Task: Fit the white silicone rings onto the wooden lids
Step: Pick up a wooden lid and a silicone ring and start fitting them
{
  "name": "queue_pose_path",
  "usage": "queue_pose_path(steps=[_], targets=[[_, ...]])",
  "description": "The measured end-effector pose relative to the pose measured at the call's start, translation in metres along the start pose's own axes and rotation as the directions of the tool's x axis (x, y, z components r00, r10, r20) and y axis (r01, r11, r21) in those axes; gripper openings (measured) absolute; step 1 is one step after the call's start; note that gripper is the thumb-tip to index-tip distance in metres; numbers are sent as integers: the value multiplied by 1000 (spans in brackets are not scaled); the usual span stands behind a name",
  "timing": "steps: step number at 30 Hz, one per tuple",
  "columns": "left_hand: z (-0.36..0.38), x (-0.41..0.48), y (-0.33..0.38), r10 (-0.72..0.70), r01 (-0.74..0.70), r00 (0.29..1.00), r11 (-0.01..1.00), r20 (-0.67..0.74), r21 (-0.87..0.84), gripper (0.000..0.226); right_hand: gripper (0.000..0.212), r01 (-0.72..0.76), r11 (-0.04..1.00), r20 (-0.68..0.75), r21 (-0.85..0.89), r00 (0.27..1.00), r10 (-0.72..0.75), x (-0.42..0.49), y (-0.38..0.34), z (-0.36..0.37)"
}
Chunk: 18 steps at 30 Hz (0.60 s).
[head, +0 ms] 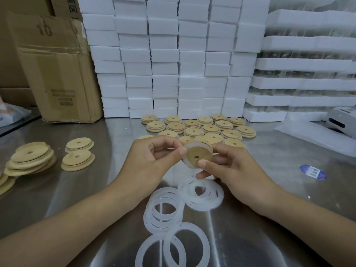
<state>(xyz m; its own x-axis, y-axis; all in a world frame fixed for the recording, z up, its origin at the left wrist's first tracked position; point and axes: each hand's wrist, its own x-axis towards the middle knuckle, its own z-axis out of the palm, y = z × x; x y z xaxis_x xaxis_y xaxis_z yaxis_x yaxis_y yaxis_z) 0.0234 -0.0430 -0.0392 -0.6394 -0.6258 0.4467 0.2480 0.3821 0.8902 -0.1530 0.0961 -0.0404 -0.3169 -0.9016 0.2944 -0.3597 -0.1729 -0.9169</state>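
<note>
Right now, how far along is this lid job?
Done, it seems: the rows of lids at the back, though their rings are too small to confirm. In hand: the left hand and right hand hold one wooden lid, a white ring partly round its edge. Left: loose rings on the table and the lid piles at the left.

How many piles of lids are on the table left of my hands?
4: a far small stack, a near small stack, a bigger slumped pile left of them, and an edge pile cut by the frame; more may lie outside view.
</note>
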Motion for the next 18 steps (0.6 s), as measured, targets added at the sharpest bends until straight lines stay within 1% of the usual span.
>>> queue_pose_path(steps=[1, 5, 9, 13, 15, 18], targets=[[-1, 1, 0, -5, 5, 1000, 1000, 4, 2, 14, 11, -11, 1000, 15, 15, 1000, 10, 0, 0, 0], [-7, 8, 1, -20, 17, 998, 998, 56, 55, 10, 18, -36, 996, 50, 87, 998, 31, 1, 3, -2], [-15, 14, 5, -27, 5, 991, 986, 131, 167, 10, 22, -43, 993, 23, 112, 999, 41, 2, 3, -1], [-17, 20, 10, -82, 27, 971, 971, 225, 238, 14, 19, -71, 986, -3, 148, 997, 72, 2, 2, -2], [-19, 21, 9, -97, 35, 969, 965, 228, 261, 15, 18, -73, 986, 3, 152, 997, 73, 1, 1, -2], [-20, 14, 5, -114, 66, 979, 961, 167, 269, 12, 14, -65, 986, 24, 151, 998, 62, 0, -1, -1]])
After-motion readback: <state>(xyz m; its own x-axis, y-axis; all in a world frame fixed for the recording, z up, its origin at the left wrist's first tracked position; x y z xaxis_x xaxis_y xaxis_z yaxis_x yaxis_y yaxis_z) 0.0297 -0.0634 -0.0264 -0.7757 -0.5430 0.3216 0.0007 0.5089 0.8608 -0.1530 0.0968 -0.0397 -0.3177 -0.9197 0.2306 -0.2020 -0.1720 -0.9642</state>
